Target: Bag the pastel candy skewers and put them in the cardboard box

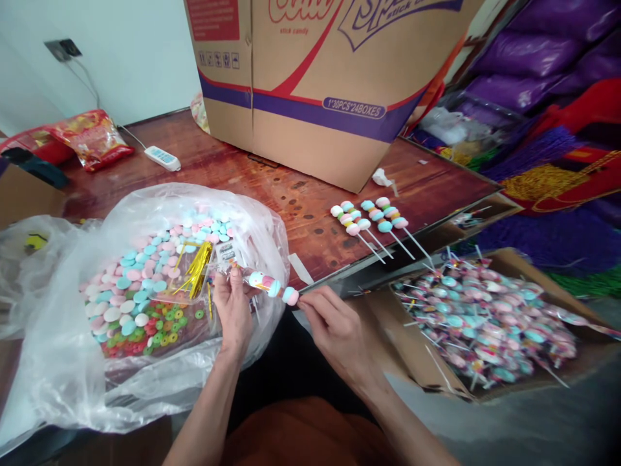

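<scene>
Between my two hands a candy skewer [272, 287], threaded with pastel pieces, lies partly inside a small clear printed wrapper. My left hand [233, 304] pinches the wrapper at its far end, thumb on top. The fingers of my right hand [334, 323] are closed at the stick end, beside a pink and blue piece. Under my left hand, an open plastic bag [63, 382] holds loose pastel candies [129, 272], ring candies [165, 327] and a bundle of gold twist ties [196, 272]. Several unwrapped candy skewers [373, 217] rest at the table edge, to the right.
A large printed carton [301, 116] stands at the back of the wooden table [310, 226]. An open cardboard box [412, 356] full of wrapped candy skewers [485, 323] is low at right. A red packet [92, 139] and a power strip [162, 158] lie back left.
</scene>
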A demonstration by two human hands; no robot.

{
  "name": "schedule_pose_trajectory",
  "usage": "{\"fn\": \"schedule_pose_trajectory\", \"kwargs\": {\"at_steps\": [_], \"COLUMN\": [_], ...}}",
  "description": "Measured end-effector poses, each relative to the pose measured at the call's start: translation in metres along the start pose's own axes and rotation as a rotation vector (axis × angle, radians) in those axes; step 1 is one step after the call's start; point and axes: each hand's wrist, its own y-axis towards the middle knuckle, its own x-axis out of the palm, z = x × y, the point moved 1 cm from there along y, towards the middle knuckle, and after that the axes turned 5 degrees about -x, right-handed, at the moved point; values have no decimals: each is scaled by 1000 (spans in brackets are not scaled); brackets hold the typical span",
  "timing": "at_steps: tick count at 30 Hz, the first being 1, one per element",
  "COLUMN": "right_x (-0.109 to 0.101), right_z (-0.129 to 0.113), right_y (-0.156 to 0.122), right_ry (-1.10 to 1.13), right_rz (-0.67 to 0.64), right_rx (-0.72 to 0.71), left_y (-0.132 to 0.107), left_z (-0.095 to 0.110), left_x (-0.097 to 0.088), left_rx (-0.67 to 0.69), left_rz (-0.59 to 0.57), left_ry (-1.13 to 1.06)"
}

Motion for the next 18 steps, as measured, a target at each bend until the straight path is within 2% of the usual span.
{"fn": "schedule_pose_trajectory", "kwargs": {"at_steps": [7, 13, 18], "right_x": [-2, -9, -3], "right_z": [5, 12, 7], "right_y": [4, 10, 8], "right_ry": [-15, 18, -98], "right_rz": [-84, -122, -114], "right_rx": [46, 58, 25], "left_y": [4, 12, 6], "left_z": [-2, -4, -10], "left_x": [-1, -9, -9], "left_rx": [-4, 41, 116], "left_rz": [-5, -78, 12], "left_ry": [-9, 22, 90]}}
